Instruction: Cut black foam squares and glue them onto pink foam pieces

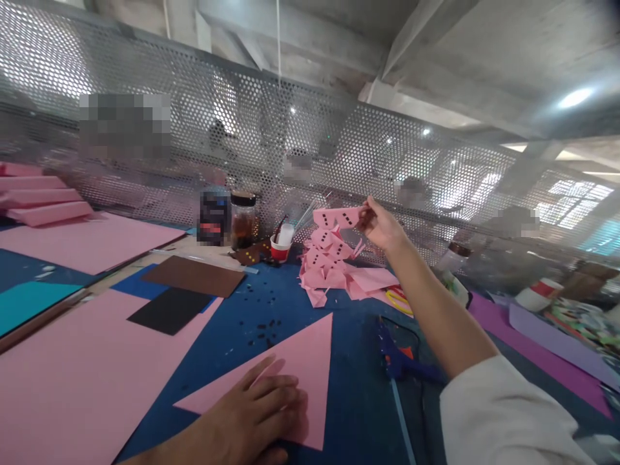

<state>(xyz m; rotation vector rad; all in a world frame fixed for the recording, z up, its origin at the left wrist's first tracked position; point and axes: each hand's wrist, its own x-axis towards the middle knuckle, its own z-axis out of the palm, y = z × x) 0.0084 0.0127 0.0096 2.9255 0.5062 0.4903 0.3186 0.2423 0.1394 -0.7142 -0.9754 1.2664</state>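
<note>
My left hand [264, 410] rests with fingers spread on a large pink paper triangle [312, 361] lying on the blue table top. My right hand [380, 223] is stretched forward, its fingertips closed on the end of a folded pink paper strip [335, 217] marked with small black squares. This strip is above a heap of folded pink paper pieces [322, 265], several of them with the same black squares. Whether the strip touches the heap I cannot tell. Small black paper bits [264, 334] are scattered behind the triangle.
A blue glue gun [400, 358] with its cord lies under my right forearm, near yellow-handled scissors [398, 300]. Brown [194, 276] and black card [170, 310] lie on pink sheets at left. A jar [243, 219] and red-white cup [279, 248] stand before a perforated metal screen [290, 129].
</note>
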